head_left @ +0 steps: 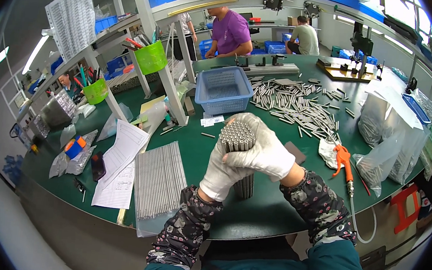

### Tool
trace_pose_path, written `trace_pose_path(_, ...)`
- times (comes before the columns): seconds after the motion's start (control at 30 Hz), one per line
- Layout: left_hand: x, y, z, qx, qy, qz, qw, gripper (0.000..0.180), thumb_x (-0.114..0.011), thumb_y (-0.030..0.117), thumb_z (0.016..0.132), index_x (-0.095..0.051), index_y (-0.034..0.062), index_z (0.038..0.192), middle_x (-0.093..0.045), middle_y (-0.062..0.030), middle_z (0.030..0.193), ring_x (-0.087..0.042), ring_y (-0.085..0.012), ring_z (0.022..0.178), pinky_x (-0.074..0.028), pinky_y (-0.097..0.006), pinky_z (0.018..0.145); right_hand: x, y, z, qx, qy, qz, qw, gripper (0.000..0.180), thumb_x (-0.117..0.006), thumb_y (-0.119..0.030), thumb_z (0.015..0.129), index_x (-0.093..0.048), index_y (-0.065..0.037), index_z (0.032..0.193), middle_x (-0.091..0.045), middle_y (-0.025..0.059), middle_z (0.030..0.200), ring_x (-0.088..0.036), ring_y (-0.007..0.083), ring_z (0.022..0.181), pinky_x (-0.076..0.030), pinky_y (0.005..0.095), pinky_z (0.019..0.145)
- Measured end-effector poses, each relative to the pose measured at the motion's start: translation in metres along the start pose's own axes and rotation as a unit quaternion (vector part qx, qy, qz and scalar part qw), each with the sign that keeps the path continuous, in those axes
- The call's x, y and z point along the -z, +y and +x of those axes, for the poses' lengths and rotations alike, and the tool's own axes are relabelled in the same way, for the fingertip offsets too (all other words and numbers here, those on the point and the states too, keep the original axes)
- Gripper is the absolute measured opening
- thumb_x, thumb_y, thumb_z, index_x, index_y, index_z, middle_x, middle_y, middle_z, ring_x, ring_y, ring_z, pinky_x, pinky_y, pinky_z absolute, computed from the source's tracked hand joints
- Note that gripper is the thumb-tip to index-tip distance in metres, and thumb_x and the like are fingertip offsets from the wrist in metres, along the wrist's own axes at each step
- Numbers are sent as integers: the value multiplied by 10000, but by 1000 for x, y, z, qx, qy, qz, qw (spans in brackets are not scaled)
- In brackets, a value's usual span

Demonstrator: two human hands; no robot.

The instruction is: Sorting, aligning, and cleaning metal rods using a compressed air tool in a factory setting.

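Note:
Both gloved hands are wrapped round an upright bundle of metal rods [237, 137], whose round ends face up. My left hand [217, 175] closes on its left side, and my right hand [266, 150] covers the right and far side. Below the gloves, more of the rods' length shows, reaching down near the table. Beyond my hands lies a wide heap of loose short metal pins [296, 102]. To the left, a flat row of long metal rods [159, 180] rests on a plastic sheet.
A blue basket [224, 90] stands beyond my hands. An orange air gun [344, 161] with a hose lies right, near plastic bags of parts [387, 142]. Papers [121, 160], a phone [98, 167] and a shelf post [174, 93] are left. Two people [231, 33] work behind.

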State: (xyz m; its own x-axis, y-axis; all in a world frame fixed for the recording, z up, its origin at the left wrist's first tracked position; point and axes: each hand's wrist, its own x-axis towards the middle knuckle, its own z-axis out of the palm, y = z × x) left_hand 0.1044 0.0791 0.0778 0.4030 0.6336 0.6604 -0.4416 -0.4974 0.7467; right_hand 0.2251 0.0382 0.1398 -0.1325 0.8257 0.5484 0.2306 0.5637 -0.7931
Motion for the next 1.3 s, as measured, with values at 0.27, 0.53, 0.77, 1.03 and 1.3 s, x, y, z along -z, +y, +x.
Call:
trace_pose_path(0.27, 3, 6, 3, 40, 36, -67, 996, 419, -709, 25, 720, -531, 43, 1099, -602, -32, 1034, -576, -129, 920, -482, -263, 809, 15, 4, -4, -85, 1, 222, 971, 394, -684, -37, 738, -522, 38, 1088, -625, 62, 951, -568, 115, 877, -451, 246, 815)
trace_pose_path(0.53, 4, 5, 4, 37, 92, 52, 994, 332, -690, 61, 750, -557, 38, 1053, -622, -26, 978, -589, -109, 862, -482, -245, 754, 10, 9, -7, -45, 6, 250, 967, 342, -690, -24, 724, -554, 12, 1036, -622, 48, 951, -584, 111, 845, -469, 246, 786)
trace_pose_path(0.77, 8, 7, -4, 54, 121, 77, 988, 206, -639, 11, 754, -561, 35, 942, -623, -21, 838, -590, -97, 749, -482, -233, 682, 12, 10, -14, -74, 93, 263, 957, 271, -614, 26, 723, -531, 23, 981, -643, 50, 847, -590, 97, 752, -480, 223, 707)
trace_pose_path(1.03, 7, 17, 0, 51, 92, 7, 994, 120, -588, -43, 776, -543, 10, 874, -601, -53, 787, -597, -138, 733, -496, -264, 666, 16, 20, -19, -23, 143, 316, 938, 162, -635, -18, 778, -517, -51, 884, -549, 2, 651, -547, 92, 537, -450, 211, 499)
trace_pose_path(1.3, -1, 23, -2, 75, 137, -37, 987, 172, -607, -50, 770, -537, 16, 912, -579, -38, 803, -578, -127, 710, -500, -258, 667, 9, -1, -32, 328, -187, -139, 916, 221, -677, -124, 711, -505, -57, 833, -564, 27, 706, -566, 189, 619, -456, 319, 618)
